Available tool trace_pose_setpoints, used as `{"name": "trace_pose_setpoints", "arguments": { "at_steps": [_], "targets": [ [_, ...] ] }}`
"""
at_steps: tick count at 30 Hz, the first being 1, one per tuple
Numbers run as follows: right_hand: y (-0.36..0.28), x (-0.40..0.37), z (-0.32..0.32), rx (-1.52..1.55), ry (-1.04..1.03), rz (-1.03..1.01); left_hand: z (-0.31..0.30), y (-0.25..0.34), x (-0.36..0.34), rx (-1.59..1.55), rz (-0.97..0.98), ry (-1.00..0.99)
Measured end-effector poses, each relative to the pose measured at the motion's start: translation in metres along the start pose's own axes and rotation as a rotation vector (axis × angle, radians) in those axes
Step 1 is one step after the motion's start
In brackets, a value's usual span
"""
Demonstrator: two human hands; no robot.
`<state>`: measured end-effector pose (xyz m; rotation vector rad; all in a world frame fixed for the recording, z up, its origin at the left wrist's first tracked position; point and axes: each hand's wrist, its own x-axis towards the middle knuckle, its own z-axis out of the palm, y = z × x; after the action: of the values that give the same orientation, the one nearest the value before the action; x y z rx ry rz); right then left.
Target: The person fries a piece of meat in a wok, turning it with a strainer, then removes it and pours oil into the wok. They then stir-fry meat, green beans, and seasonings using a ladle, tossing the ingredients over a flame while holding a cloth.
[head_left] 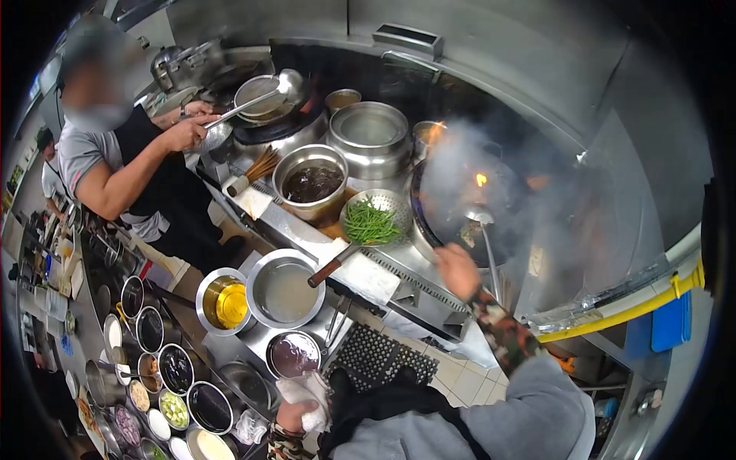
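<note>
The left hand (295,415), nearest the body, is closed around a white cloth (310,399), just beside a bowl of dark reddish liquid (294,354). To its left stand many small containers, among them one of chopped pale-green pieces (174,409) and several of dark liquid. Beyond the reddish bowl are a pan of yellow oil (224,302) and a wider bowl of cloudy liquid (285,290), side by side. The right hand (458,272) is out over the near edge of the stove, beside the wok (468,230); it is blurred, and whether it grips anything cannot be told. A ladle (491,249) lies with its bowl in the wok and its handle sloping back over the near rim, while smoke and small flames rise there. Left of the wok, a perforated skimmer (400,205) holds green beans (371,222), its wooden handle (334,266) pointing nearer. Past it sit a pot of dark liquid (313,181) and a large lidded-looking steel pot (369,134). Farther left, a co-worker (138,146) holds a long-handled ladle (253,103) by another wok station.
</note>
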<state>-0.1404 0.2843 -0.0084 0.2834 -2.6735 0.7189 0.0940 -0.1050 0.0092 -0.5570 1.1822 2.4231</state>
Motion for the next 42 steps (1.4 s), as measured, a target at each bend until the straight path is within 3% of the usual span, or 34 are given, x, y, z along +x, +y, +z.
{"name": "trace_pose_setpoints", "arguments": {
  "at_steps": [2,4,5,6,7,9,10,13,15,17,18,19,21,22,23,25,27,29,30,31,33,34,37,42],
  "targets": [
    [-0.017,0.058,0.065,0.025,-0.072,-0.111,-0.006,0.002,-0.002,0.018,-0.023,-0.011],
    [-0.007,0.111,0.129,-0.05,-0.413,-0.127,-0.016,0.008,0.0,0.09,-0.081,-0.065],
    [0.01,0.123,0.171,-0.083,-0.472,-0.091,-0.02,0.01,-0.001,0.085,-0.082,-0.052],
    [-0.003,0.136,0.176,-0.177,-0.647,-0.04,-0.024,0.01,-0.005,0.063,-0.087,-0.049],
    [-0.002,0.144,0.191,-0.166,-0.657,-0.042,-0.03,0.011,-0.01,0.044,-0.094,-0.046],
    [-0.006,0.148,0.211,-0.424,-0.829,-0.146,-0.044,0.012,-0.022,0.067,-0.106,-0.012],
    [-0.008,0.147,0.213,-0.442,-0.866,-0.053,-0.052,0.011,-0.027,0.073,-0.106,0.017],
    [-0.007,0.148,0.219,-0.543,-1.004,-0.107,-0.056,0.018,-0.036,0.073,-0.049,0.063],
    [0.0,0.147,0.22,-0.491,-0.984,-0.116,-0.059,0.019,-0.038,0.066,0.014,0.075],
    [0.013,0.147,0.224,-0.507,-1.0,-0.477,-0.069,0.014,-0.04,0.075,0.0,0.082],
    [0.001,0.143,0.206,-0.371,-0.997,-0.169,-0.06,0.022,-0.038,0.091,-0.011,0.051],
    [-0.006,0.139,0.19,-0.341,-0.895,-0.249,-0.051,0.028,-0.034,0.101,-0.019,0.027],
    [-0.008,0.127,0.177,-0.227,-0.729,-0.191,-0.037,0.033,-0.028,0.118,-0.021,0.037],
    [-0.005,0.126,0.18,-0.208,-0.742,-0.145,-0.068,0.021,-0.013,0.201,-0.022,-0.083],
    [-0.005,0.125,0.178,-0.195,-0.737,-0.152,-0.059,0.028,-0.011,0.254,-0.069,-0.105],
    [-0.001,0.124,0.17,-0.196,-0.538,-0.333,-0.067,0.023,-0.013,0.298,-0.082,-0.065],
    [0.011,0.133,0.187,-0.21,-0.594,-0.296,-0.057,0.025,-0.014,0.307,-0.073,-0.074],
    [0.014,0.134,0.195,-0.419,-0.766,-0.299,-0.055,0.022,-0.017,0.29,-0.121,-0.094],
    [0.007,0.132,0.191,-0.396,-0.758,-0.27,-0.064,0.011,-0.019,0.393,-0.002,-0.017],
    [0.001,0.136,0.189,-0.394,-0.757,-0.266,-0.064,0.009,-0.021,0.397,-0.004,-0.019],
    [-0.007,0.145,0.186,-0.515,-1.03,-0.167,-0.061,0.01,-0.025,0.43,-0.062,0.031],
    [-0.003,0.139,0.19,-0.51,-0.923,-0.218,-0.039,0.02,-0.028,0.357,-0.072,0.032],
    [0.001,0.138,0.185,-0.411,-0.902,-0.179,-0.031,0.026,-0.031,0.305,-0.062,0.039],
    [0.0,0.137,0.184,-0.4,-0.903,-0.251,-0.073,0.008,-0.019,0.373,-0.006,-0.005]
  ]
}}
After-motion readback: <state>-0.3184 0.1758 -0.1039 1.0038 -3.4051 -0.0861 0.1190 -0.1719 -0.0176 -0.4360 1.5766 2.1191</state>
